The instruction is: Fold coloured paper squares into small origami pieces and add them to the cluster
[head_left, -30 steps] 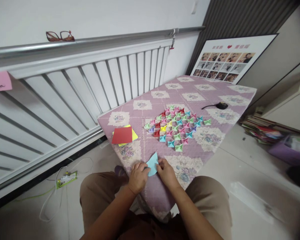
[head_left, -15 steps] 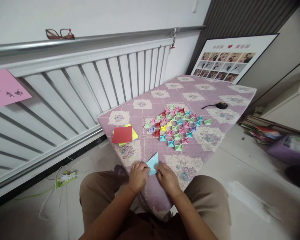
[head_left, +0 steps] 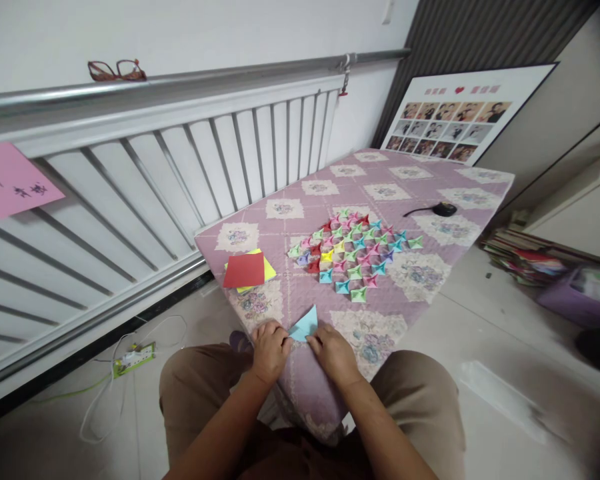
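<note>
Basically, L hand [head_left: 271, 348] & R hand [head_left: 333, 353] both pinch the light-blue, triangular folded paper [head_left: 305, 324] by its lower corners, at near end of purple floral cloth-covered tbl [head_left: 313, 390]. Prob. risk: skewed crease if either grip slips. Pink rectangular paper note [head_left: 15, 177]: "61" legible, rest unclear.

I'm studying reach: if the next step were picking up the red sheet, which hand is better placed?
Probably the left hand: it is nearer the red sheet, which lies on its side. The right hand is farther off, across the blue paper. Both hands are at that paper, though.
</note>
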A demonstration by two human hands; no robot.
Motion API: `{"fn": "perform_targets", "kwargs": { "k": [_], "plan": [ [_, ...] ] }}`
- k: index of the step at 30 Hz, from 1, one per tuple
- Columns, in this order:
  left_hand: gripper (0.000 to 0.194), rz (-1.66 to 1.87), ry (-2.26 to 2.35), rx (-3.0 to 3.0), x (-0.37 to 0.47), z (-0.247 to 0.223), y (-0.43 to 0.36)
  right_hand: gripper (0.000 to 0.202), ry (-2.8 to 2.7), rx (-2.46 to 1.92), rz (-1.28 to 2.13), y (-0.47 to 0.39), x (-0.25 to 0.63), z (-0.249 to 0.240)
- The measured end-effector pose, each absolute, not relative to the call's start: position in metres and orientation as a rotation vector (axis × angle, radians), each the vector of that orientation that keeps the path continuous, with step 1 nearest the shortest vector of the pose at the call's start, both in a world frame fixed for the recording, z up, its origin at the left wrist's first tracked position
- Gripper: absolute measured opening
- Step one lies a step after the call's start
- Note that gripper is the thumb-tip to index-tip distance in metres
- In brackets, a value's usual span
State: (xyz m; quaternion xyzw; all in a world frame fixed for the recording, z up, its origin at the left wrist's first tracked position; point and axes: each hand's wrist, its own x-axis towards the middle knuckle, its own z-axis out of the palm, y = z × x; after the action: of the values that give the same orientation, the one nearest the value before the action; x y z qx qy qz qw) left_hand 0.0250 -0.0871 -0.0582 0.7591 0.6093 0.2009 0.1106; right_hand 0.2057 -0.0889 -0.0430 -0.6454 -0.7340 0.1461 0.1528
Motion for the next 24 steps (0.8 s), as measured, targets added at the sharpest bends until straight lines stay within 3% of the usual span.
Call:
{"fn": "perform_targets", "kwargs": {
  "k": [24],
  "plan": [
    [0.023, 0.253, 1.941, 2.239, 0.027, -0.045, -0.067, 0.017, -2.02, -2.052, 0.447, -0.079, 0.195, -0.037]
  ]
}}
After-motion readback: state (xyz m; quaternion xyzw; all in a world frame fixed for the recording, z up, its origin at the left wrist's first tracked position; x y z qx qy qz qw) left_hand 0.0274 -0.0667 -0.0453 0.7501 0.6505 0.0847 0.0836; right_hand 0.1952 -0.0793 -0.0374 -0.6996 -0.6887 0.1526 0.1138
